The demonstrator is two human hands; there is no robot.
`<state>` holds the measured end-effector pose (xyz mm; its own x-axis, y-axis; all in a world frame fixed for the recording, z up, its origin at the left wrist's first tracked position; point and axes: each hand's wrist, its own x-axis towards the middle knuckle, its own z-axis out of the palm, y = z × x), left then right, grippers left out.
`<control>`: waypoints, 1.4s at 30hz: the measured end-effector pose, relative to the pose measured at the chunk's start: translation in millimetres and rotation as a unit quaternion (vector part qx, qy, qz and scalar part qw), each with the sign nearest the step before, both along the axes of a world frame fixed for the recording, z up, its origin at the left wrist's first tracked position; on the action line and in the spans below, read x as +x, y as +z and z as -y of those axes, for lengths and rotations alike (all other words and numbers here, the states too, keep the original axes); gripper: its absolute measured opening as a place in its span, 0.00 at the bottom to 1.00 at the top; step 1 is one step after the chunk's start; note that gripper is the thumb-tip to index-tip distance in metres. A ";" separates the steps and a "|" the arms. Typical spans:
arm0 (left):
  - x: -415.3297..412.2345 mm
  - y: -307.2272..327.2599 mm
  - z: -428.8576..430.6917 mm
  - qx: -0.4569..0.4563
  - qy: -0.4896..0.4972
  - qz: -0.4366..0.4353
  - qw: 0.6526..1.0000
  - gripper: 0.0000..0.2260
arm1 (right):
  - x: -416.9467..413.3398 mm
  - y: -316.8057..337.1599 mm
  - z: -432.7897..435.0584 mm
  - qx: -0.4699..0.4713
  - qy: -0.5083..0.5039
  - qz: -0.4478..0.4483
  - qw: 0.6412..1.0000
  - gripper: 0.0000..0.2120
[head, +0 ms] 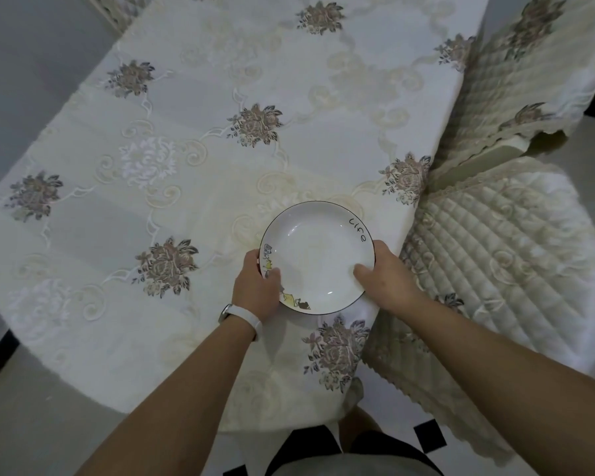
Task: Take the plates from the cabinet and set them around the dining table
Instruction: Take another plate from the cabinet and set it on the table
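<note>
While the round white ceramic plate with a thin black rim, the word "Life" and small cartoon figures (318, 259) sits between both hands, it is low over the near right part of the oval table under a cream lace cloth with embroidered flowers (186, 115); whether it already rests on the cloth or hangs just above it I cannot tell. The left hand (258, 286) grips the left rim, its thumb over the painted edge and its fingers (251, 261) curled round the outside. The right hand (385, 280) pinches the right rim, thumb lying on the inner wall and the other fingers hidden beneath. The main risk, as I judge it, is the spot: the plate is near the table's right edge, just beside the chair in a quilted cream cover (512, 252), so a release too far right, or a tug on the loose cloth, could send it sliding off. The glaze also looks slick. By count: one plate, two hands, one white wristband (241, 317) on the left wrist, one table.
</note>
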<state>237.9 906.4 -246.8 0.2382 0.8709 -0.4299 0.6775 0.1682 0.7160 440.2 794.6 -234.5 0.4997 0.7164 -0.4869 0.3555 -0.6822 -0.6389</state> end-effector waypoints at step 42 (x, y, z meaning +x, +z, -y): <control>-86.6 152.9 26.3 0.375 -0.340 -0.027 0.862 0.25 | -84.1 158.5 94.3 0.100 0.104 0.286 0.947 0.22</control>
<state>151.3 880.1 -93.8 0.8000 0.5761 0.1676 0.4730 -0.7775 0.4145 356.1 700.3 -76.0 0.4792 0.8774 -0.0243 0.7955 -0.4458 -0.4104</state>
